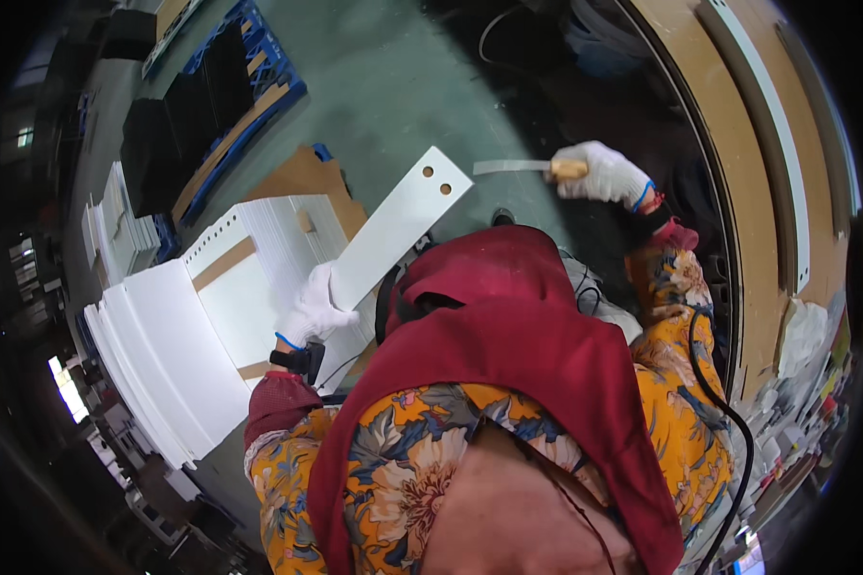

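Note:
My left hand (318, 307), in a white glove with a blue cuff edge, grips the near end of a long white panel (393, 225). The panel slants away to the right, with two round holes near its far end. Gloved in white too, my right hand (601, 175) is closed around the wooden handle of a knife (513, 166). Its flat metal blade points left, its tip just beside the panel's holed corner. A small gap seems to separate blade and panel.
Stacked white panels (222, 297) stand at the left, with cardboard (307, 182) behind them. Farther off are a blue pallet (283, 72) with black pieces on it. On the right runs a brown board surface (710, 86) bearing a long white strip (772, 115). A black cable (738, 422) hangs by my right arm.

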The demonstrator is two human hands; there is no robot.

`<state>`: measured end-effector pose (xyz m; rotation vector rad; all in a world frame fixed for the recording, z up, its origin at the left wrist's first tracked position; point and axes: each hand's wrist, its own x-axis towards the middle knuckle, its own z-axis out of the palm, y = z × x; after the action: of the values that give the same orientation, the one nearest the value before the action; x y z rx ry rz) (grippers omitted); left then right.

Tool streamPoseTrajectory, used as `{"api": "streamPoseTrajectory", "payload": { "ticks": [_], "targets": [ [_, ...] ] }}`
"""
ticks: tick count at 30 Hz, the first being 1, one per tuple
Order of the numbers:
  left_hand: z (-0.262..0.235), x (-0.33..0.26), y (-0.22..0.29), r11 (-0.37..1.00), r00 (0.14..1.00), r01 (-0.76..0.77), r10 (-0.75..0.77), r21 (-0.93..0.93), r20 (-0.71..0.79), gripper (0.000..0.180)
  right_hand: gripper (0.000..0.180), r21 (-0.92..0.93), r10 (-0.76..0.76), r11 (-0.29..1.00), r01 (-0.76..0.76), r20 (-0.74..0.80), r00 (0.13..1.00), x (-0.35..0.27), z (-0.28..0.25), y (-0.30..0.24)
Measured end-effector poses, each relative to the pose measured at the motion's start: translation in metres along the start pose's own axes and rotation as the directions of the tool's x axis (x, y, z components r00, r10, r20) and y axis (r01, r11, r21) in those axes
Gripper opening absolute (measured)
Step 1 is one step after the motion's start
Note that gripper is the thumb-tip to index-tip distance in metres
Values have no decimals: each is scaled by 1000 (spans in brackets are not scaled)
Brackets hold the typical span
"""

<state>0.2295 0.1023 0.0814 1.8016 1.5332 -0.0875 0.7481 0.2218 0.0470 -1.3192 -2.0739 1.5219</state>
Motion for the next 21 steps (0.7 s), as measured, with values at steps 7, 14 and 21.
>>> {"api": "streamPoseTrajectory", "payload": {
  "ticks": [7,14,21],
  "targets": [
    [-25,114,100,973,937,12,-93,-233,-338,83,27,158,179,976,-148,-206,962,-66,38,11],
    [-29,254,121,580,645,-450,-315,-679,-696,63,29,124,500,864,-489,-341,796,-89,91,-16],
    [-29,317,40,880,758,-239,-94,-410,-645,79,29,219,566,820,-529,-449,692,-121,127,-23]
  ]
}}
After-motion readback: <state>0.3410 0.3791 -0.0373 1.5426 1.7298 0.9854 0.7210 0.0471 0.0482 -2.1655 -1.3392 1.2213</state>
